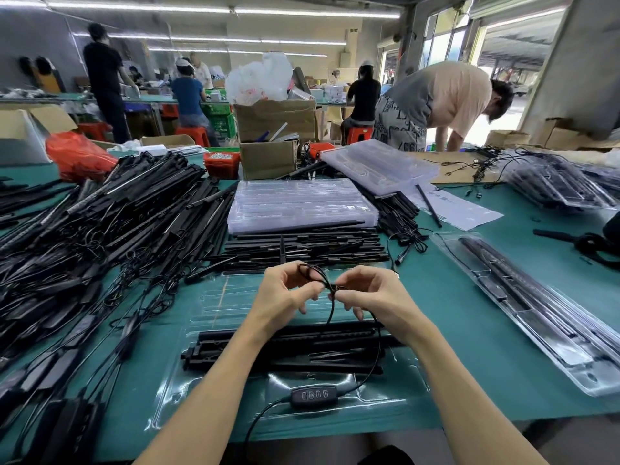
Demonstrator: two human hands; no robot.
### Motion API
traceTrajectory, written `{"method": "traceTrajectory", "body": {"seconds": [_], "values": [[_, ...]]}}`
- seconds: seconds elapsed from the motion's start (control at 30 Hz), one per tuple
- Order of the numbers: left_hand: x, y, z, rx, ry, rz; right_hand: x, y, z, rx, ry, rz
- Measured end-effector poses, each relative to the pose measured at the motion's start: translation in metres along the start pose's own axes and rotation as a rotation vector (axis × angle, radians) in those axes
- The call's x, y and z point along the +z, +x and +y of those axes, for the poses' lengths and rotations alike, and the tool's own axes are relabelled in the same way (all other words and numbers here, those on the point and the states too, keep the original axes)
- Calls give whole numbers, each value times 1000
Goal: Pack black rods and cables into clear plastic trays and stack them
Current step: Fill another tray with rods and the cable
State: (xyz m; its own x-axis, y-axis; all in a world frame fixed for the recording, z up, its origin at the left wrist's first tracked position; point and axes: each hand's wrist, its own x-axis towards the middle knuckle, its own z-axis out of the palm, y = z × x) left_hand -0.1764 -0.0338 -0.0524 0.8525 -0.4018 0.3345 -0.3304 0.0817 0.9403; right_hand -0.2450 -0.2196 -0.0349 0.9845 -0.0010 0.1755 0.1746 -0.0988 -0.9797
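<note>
A clear plastic tray (pixel 214 310) lies open on the green table right in front of me, with several black rods (pixel 288 347) laid across its middle. A thin black cable (pixel 377 350) runs from my hands down to a small black controller (pixel 313 395) with buttons, which sits in the tray's near pocket. My left hand (pixel 285 292) and my right hand (pixel 365 292) hover above the tray, close together. Both pinch a small coiled loop of that cable between fingertips.
A big heap of black rods and cables (pixel 100 229) fills the left. A row of short rods (pixel 302 245) and a stack of clear trays (pixel 298 203) lie ahead. A packed tray (pixel 536 307) lies at right. Boxes and several people stand beyond.
</note>
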Motion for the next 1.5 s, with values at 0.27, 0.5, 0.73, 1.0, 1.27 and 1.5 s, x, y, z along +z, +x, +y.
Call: {"method": "traceTrajectory", "body": {"seconds": [0.27, 0.5, 0.73, 1.0, 1.27, 1.5], "values": [[0, 2, -1, -32, -74, 88, 5, 1, 3, 57, -48, -8], [-2, 2, -2, -47, -77, 19, 7, 1, 5, 18, -82, 70], [-3, 4, -9, -38, -57, 87, 21, 1, 5, -98, -391, 185], [-4, 4, -10, -35, -67, 65, 26, 1, -1, -31, -416, 246], [-4, 5, -8, -59, -109, 27, 34, 1, -6, 50, -410, 209], [-5, 5, -7, -58, -152, 57, 38, 5, -6, 47, -436, 285]]}}
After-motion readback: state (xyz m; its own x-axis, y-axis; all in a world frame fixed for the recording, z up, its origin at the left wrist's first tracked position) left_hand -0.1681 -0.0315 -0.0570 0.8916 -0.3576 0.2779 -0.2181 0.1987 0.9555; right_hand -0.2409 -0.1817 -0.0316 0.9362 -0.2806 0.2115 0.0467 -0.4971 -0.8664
